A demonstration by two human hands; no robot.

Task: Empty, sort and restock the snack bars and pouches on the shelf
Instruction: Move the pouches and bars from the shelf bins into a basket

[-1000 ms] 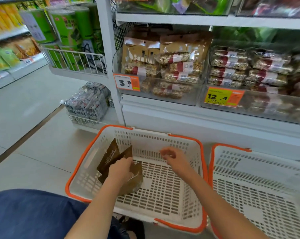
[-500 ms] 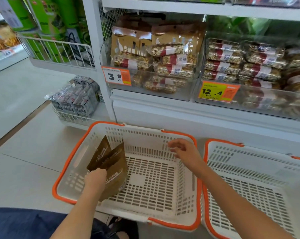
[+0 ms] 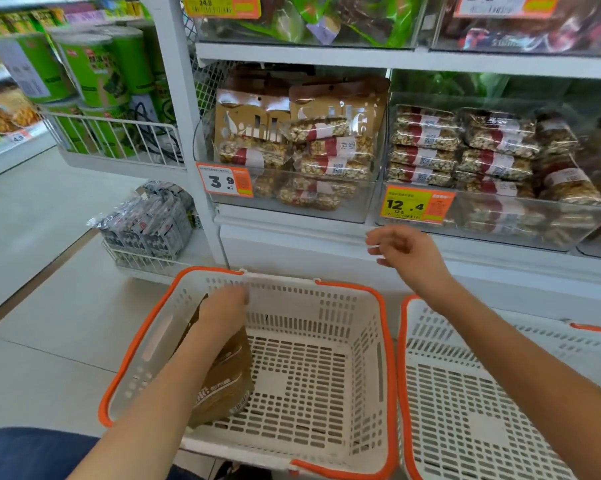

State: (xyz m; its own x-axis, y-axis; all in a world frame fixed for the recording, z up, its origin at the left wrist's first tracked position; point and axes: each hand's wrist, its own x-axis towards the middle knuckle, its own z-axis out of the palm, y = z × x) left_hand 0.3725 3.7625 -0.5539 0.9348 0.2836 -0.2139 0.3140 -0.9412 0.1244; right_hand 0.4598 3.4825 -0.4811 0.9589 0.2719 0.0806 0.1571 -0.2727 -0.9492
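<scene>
Left hand [image 3: 223,310] grasps brown pouches [image 3: 223,379] inside white basket [image 3: 378,341]; right hand [image 3: 408,252], fingers relaxed, at two o'clock below tag "12.4" [image 3: 416,204]; tag "3.9" [image 3: 224,180] at twelve.

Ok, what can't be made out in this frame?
- Left hand, head view: motion-blurred, so its grip on the brown pouches and their count are unclear.
- Right basket: cut off by the right and bottom edges.
- Bars low in the clear bin: glare hides them.
- Pouch print: too small to read.
</scene>
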